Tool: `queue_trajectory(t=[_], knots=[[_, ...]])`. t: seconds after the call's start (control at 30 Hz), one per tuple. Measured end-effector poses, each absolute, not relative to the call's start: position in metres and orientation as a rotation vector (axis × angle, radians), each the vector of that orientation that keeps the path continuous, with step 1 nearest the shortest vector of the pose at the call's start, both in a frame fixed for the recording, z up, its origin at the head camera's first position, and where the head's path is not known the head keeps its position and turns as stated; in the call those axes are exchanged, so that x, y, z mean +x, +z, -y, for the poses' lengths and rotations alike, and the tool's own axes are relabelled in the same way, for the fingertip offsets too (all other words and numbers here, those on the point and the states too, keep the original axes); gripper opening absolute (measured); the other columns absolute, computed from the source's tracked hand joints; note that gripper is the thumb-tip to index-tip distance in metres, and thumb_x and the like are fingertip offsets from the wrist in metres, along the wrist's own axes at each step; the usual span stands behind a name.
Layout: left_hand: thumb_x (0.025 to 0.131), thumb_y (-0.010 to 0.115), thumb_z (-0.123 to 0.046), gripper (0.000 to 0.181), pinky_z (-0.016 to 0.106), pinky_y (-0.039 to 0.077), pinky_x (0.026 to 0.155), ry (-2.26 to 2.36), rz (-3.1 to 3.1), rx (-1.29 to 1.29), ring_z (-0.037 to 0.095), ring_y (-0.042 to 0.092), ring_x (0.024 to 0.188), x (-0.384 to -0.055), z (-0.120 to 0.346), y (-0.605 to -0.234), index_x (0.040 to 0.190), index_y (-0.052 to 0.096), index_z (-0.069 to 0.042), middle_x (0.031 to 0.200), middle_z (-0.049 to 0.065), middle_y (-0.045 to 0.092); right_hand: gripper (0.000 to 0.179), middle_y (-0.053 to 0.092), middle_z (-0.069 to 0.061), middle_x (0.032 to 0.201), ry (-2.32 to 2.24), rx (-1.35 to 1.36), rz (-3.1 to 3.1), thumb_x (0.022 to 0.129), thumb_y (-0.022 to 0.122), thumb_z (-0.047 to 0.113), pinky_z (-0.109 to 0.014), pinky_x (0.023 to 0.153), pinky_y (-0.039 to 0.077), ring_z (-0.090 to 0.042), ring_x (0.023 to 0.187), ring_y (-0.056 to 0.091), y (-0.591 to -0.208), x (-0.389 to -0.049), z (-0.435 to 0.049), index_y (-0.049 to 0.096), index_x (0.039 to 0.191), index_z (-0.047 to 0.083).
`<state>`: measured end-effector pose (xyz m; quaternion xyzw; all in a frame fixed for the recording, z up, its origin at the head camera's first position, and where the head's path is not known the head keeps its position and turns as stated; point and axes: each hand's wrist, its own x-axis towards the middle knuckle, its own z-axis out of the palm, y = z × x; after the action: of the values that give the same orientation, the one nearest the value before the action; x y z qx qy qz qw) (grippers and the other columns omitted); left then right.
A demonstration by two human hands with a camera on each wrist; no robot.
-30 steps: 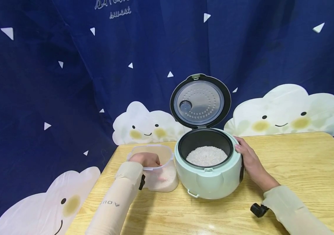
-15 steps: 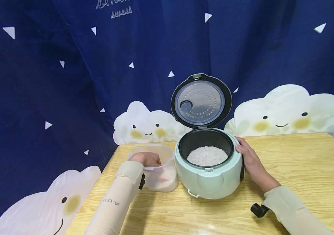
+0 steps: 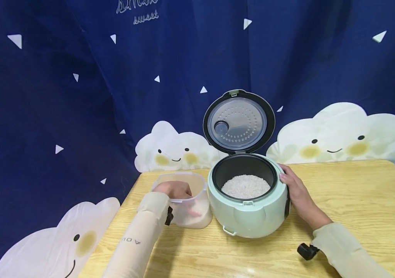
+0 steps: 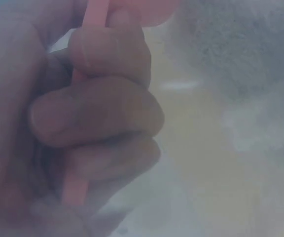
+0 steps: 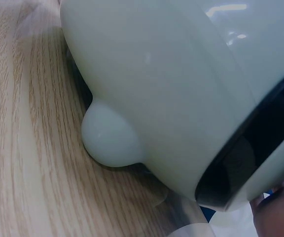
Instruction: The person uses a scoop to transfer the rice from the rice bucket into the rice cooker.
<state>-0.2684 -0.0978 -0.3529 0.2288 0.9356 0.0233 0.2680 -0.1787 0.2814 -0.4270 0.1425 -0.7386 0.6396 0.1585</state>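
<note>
My left hand [image 3: 176,190] is down inside a clear plastic container [image 3: 202,181] with rice [image 3: 197,221] in its bottom. Its curled fingers grip the handle of a pink scoop [image 4: 74,190]; the rounded pink head [image 4: 159,11] shows only in part in the left wrist view. Right beside the container stands a pale green rice cooker [image 3: 249,220], its lid [image 3: 239,119] raised. White rice [image 3: 246,186] covers the bottom of its black pot [image 3: 230,166]. My right hand [image 3: 296,191] rests against the cooker's right side, fingers at the rim, partly hidden behind it.
Everything stands on a wood-grain table [image 3: 353,208]. Behind it hangs a dark blue curtain [image 3: 169,46] with white triangles and smiling clouds. A small black device [image 3: 307,251] sticks out from the right wrist.
The head view has tipped up slightly. In it, the pink scoop shifts only a little inside the container; the right hand and rice cooker stay as they were.
</note>
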Motion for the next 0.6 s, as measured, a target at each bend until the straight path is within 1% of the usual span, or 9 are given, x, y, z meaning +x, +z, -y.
queue_trajectory(t=[0.23,0.37,0.6], knots=[[0.094,0.059,-0.028,0.041,0.024,0.027,0.050,0.040,-2.530,0.676,0.007,0.033,0.052,-0.2685,0.0985,-0.3488,0.055,0.049,-0.026,0.053,-0.011,0.038,0.048,0.056,0.031,0.131,1.839,0.416,2.092,0.109,0.033,0.028,-0.004,0.102,0.031,0.012,0.123,0.048,-0.4252,-0.1805,-0.2810,0.045,0.150,0.005],[0.095,0.059,-0.030,0.040,0.024,0.027,0.050,0.055,-2.542,0.680,0.007,0.034,0.052,-0.2683,0.0980,-0.3469,0.055,0.051,-0.025,0.053,-0.011,0.039,0.048,0.056,0.031,0.130,1.846,0.406,2.086,0.108,0.033,0.029,-0.004,0.102,0.031,0.012,0.123,0.048,-0.4248,-0.1805,-0.2820,0.046,0.149,0.007],[0.093,0.060,-0.031,0.042,0.024,0.024,0.049,0.108,-2.540,0.644,0.007,0.031,0.050,-0.2642,0.0976,-0.3466,0.053,0.048,-0.025,0.052,-0.011,0.036,0.049,0.055,0.032,0.130,1.840,0.394,2.105,0.109,0.034,0.029,-0.004,0.101,0.030,0.013,0.123,0.047,-0.4268,-0.1799,-0.2819,0.045,0.150,0.005]])
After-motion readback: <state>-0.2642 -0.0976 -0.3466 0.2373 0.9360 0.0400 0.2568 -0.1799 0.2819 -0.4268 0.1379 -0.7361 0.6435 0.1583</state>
